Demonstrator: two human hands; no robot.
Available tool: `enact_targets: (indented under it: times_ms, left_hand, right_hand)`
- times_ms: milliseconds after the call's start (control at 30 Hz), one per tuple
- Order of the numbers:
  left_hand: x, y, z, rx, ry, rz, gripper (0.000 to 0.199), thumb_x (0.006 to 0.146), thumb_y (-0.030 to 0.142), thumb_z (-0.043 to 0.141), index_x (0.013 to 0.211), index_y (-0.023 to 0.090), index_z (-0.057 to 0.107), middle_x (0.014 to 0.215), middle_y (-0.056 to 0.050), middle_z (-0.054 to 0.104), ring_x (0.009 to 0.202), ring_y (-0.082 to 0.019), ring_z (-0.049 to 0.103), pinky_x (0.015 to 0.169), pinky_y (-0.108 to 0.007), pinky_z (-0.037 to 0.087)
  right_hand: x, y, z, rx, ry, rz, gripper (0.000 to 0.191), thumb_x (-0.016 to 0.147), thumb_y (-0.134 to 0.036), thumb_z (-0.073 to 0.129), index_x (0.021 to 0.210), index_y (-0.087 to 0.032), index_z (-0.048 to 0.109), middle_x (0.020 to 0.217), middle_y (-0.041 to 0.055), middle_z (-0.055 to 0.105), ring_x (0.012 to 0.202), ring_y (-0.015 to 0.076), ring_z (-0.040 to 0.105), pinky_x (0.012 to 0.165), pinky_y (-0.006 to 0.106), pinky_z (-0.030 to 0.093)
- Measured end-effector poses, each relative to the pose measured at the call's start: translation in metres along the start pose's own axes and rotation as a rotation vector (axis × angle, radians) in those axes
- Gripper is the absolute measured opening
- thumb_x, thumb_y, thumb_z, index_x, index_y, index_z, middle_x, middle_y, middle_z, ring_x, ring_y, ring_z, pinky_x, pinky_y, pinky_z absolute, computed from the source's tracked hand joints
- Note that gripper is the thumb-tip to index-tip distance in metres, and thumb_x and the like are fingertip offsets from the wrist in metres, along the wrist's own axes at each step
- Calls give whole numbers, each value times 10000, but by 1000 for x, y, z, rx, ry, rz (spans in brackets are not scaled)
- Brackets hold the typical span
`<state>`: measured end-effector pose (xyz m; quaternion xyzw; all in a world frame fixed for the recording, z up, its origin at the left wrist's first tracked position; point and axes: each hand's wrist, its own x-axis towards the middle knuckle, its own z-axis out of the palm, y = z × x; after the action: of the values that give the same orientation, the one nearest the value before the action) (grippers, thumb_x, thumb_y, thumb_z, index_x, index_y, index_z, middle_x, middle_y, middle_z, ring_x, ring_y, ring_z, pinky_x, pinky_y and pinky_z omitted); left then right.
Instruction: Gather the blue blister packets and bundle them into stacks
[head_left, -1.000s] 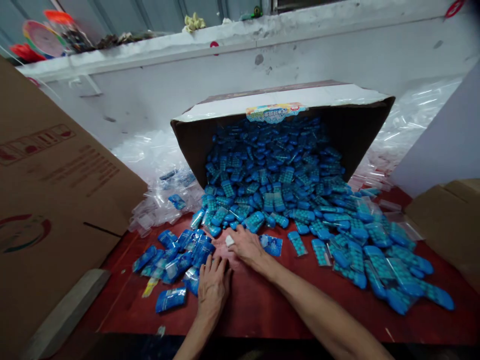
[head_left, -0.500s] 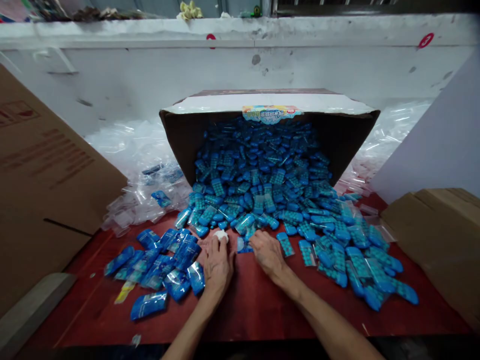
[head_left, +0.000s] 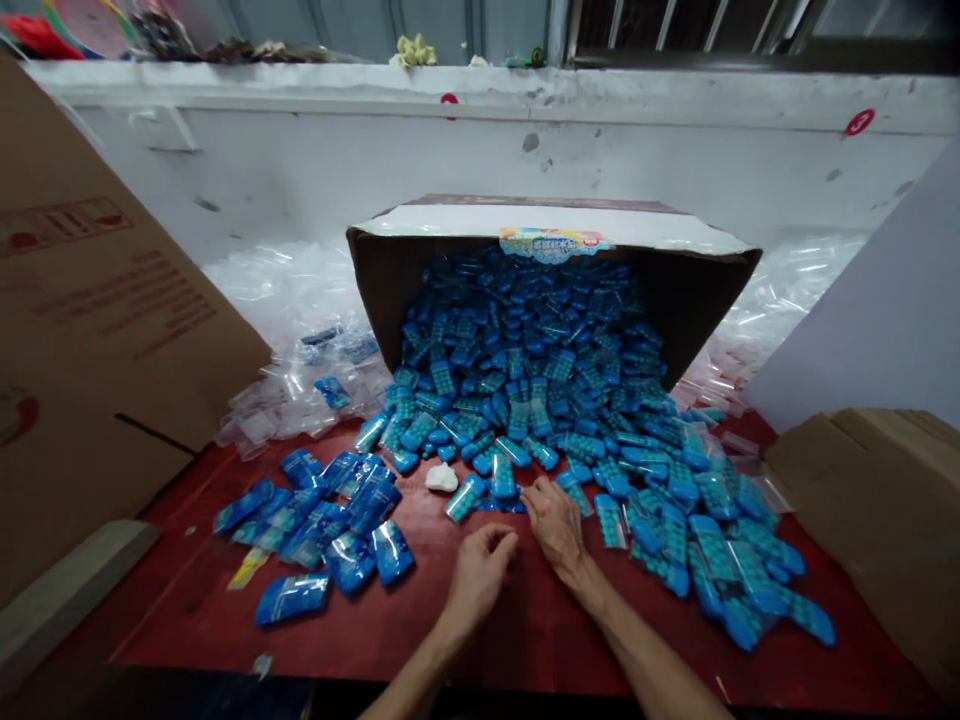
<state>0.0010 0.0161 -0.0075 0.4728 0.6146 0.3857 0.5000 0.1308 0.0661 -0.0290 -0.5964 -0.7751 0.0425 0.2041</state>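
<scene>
My left hand (head_left: pixel 484 568) is over the red tabletop near me, its fingers curled together and nothing showing in them. Just right of it, my right hand (head_left: pixel 555 522) has its fingers bent and closed; whatever is between the fingertips is hidden. Those fingertips touch the right end of some flat blue wrappers (head_left: pixel 510 506). A small clear-and-blue pack of teal pieces (head_left: pixel 503 476) lies against the wrappers, and a similar pack (head_left: pixel 466 498) is tilted to their left. A white crumpled lump (head_left: pixel 442 478) rests beyond my left hand.
A tipped carton (head_left: pixel 555 215) spills many small blue packs (head_left: pixel 525 350) across the table. Larger shiny blue packets (head_left: pixel 367 500) are piled at left. Clear plastic pieces (head_left: pixel 277 390) lie behind them. Cardboard boxes (head_left: pixel 112 300) stand at left and a brown box (head_left: pixel 862 480) at right.
My left hand has left the white lump and come back towards me and to the right. Two small packs now show by the blue wrappers. The whole view has shifted slightly.
</scene>
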Motion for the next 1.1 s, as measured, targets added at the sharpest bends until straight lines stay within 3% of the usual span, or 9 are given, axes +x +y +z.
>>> enact_targets:
  times_ms: [67, 133, 400, 533, 667, 833, 933, 1000, 1100]
  left_hand:
    - [5, -2, 10, -193, -23, -210, 259, 664, 373, 541, 806, 157, 546, 577, 4, 561, 363, -105, 471, 352, -219, 336]
    - [11, -3, 16, -312, -3, -264, 323, 642, 378, 564, 870, 155, 513, 613, 18, 556, 340, -86, 464, 325, -202, 320]
    - [28, 1, 24, -378, 55, -213, 281, 626, 405, 576, 598, 132, 514, 448, 23, 503, 344, -79, 461, 333, -184, 307]
    - [31, -3, 23, -414, 8, -237, 242, 601, 355, 601, 625, 123, 534, 542, -7, 570, 376, -82, 492, 362, -198, 345]
    - [29, -8, 15, -437, 36, -256, 246, 609, 364, 589, 653, 130, 523, 525, 10, 550, 391, -88, 500, 375, -199, 358]
    - [21, -9, 3, -465, 21, -175, 279, 608, 390, 594, 712, 138, 535, 522, 22, 540, 412, -84, 494, 385, -189, 351]
    - [17, -7, -2, -372, 40, -126, 248, 622, 379, 587, 678, 143, 534, 441, 46, 487, 383, -79, 456, 376, -182, 327]
    - [15, -5, -4, -264, 102, -87, 227, 627, 368, 585, 632, 148, 530, 408, 55, 465, 358, -70, 421, 368, -179, 302]
    - [16, -4, -8, -195, 161, -43, 219, 621, 362, 596, 648, 149, 555, 403, 56, 478, 345, -66, 403, 371, -183, 293]
  right_hand:
    - [-4, 1, -5, 57, 25, -4, 246, 860, -239, 379, 786, -210, 612, 751, 37, 554, 741, 146, 502, 625, 237, 335]
    - [-9, 1, -12, 129, 45, -18, 258, 864, -254, 367, 802, -209, 614, 743, 38, 546, 718, 146, 498, 634, 244, 339]
    - [-12, -1, -24, 265, 62, -107, 235, 851, -242, 380, 779, -198, 600, 744, 51, 543, 749, 174, 485, 683, 288, 352]
    - [-12, 0, -18, 283, 90, -59, 244, 855, -240, 368, 775, -184, 591, 731, 49, 539, 737, 165, 491, 689, 284, 367]
    - [-16, -5, -11, 384, 69, -46, 240, 850, -253, 370, 831, -187, 600, 775, 51, 548, 762, 162, 503, 705, 278, 385]
    - [-14, -9, -13, 621, 30, 161, 325, 789, -329, 459, 1076, -188, 519, 881, 53, 557, 713, 153, 514, 664, 262, 419]
    - [-10, -9, -17, 740, -45, 239, 231, 750, -346, 498, 878, -180, 596, 771, 25, 564, 671, 147, 511, 633, 244, 410]
    - [-9, -10, -18, 773, -8, 265, 188, 728, -348, 519, 722, -174, 591, 716, 15, 552, 681, 150, 505, 633, 238, 393]
    - [-10, -13, -17, 834, 16, 315, 196, 721, -357, 518, 655, -176, 552, 636, -13, 513, 616, 132, 471, 585, 225, 369]
